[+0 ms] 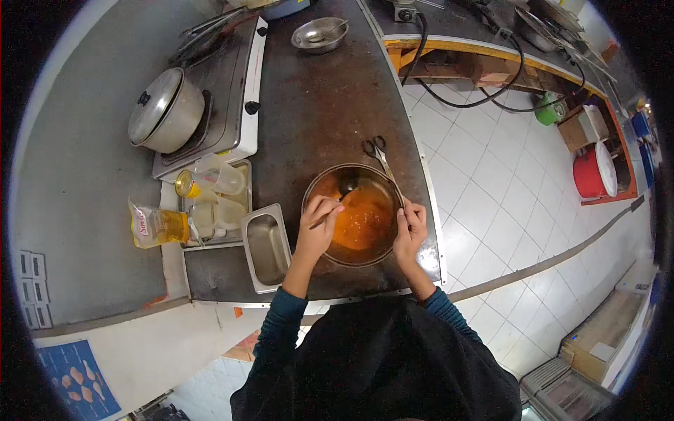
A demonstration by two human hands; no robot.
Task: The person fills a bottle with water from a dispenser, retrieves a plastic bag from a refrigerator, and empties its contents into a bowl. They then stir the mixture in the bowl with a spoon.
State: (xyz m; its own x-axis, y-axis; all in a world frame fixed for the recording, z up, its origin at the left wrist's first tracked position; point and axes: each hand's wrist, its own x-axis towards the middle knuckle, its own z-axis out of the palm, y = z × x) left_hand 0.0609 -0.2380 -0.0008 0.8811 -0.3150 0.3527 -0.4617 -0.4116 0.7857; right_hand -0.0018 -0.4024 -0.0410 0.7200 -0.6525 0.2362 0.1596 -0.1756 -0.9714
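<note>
A round metal bowl (362, 258) holding an orange-red liquid sits near the front edge of the dark counter. My left hand (319, 223) is closed on the handle of a dark ladle (347, 185), whose head lies in the bowl at the far left side. On the right, my right hand (410, 230) grips the bowl's rim, thumb and fingers pressed together there. Scissors (380, 152) with black handles lie just beyond the bowl, their blades by its rim.
An empty steel pan (267, 250) stands left of the bowl. Farther left are a tray of plastic containers (230, 212), an oil pouch (160, 226) and a stove (242, 133) with a lidded pot (168, 112). A small metal bowl (319, 36) sits at the back.
</note>
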